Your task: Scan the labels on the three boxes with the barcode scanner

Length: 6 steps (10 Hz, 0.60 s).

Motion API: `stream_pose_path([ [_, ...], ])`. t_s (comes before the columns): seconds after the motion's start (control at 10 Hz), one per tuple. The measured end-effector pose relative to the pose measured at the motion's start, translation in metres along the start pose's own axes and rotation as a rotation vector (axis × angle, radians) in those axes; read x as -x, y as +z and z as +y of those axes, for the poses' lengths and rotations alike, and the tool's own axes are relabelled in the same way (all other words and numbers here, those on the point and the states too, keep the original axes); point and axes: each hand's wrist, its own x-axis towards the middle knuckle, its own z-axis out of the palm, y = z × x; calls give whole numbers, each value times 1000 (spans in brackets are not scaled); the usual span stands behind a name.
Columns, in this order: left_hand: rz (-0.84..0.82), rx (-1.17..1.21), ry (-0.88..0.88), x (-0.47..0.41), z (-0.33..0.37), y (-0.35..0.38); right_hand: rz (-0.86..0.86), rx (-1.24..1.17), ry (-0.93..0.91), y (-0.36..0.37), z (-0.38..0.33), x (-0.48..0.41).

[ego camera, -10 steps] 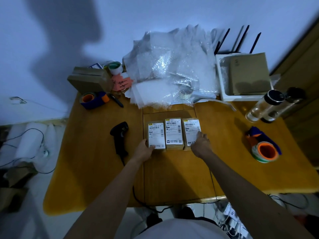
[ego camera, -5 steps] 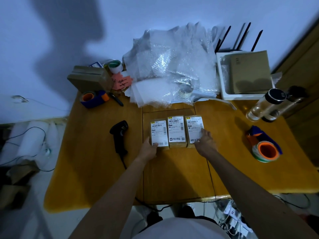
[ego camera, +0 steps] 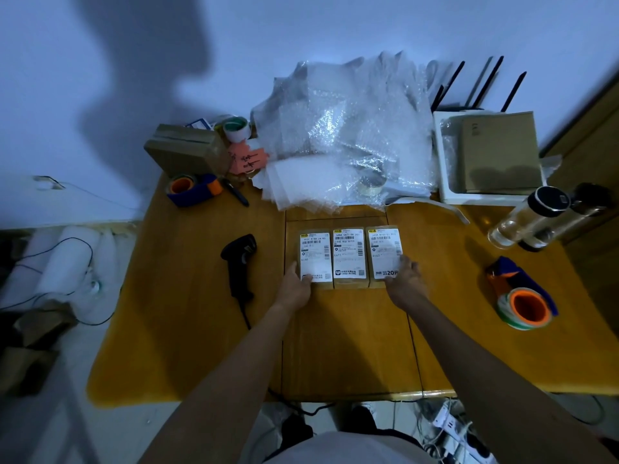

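Head view: three boxes in one row at the middle of the worktop [ego camera: 187,329], sides touching, white labels up. Left box [ego camera: 314,257], middle box [ego camera: 349,257], right box [ego camera: 384,254]. Each label carries a barcode near its far end; the small print is not legible.

Left hand [ego camera: 296,287] lies flat and open at the near left corner of the left box, fingertips on the label edge, holding nothing. Right hand [ego camera: 403,279] lies open at the near right corner of the right box, fingers spread along its side, also gripping nothing. Both forearms bare.

One barcode scanner [ego camera: 238,262], black, lies on the worktop just left of the row, apart from the left hand, head pointing away; its cable runs off the near edge.

Two tape dispensers: one [ego camera: 192,189] at far left, blue with an orange core; one [ego camera: 521,298] at right, the same colours. One loose tape roll [ego camera: 236,128] at the back, with a green inner ring. One brown carton [ego camera: 184,152] at far left. One pink note [ego camera: 248,157] beside it. One heap of bubble wrap [ego camera: 345,135] behind the boxes. One white tray [ego camera: 443,182] at far right holding a brown box. Two bottles [ego camera: 532,216] lean at the right edge.
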Motion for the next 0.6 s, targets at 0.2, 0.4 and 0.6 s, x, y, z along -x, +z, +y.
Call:
stream_pose_path([
  [0.2, -34, -32, 17, 3, -1, -4, -7, 7, -7, -1, 0, 1],
  [0.4, -37, -70, 76, 9, 1, -22, -42, 2, -27, -10, 0, 2],
  [0.6, -40, 28, 92, 30, 22, -48, 21, -36, -52, -31, -6, 3],
])
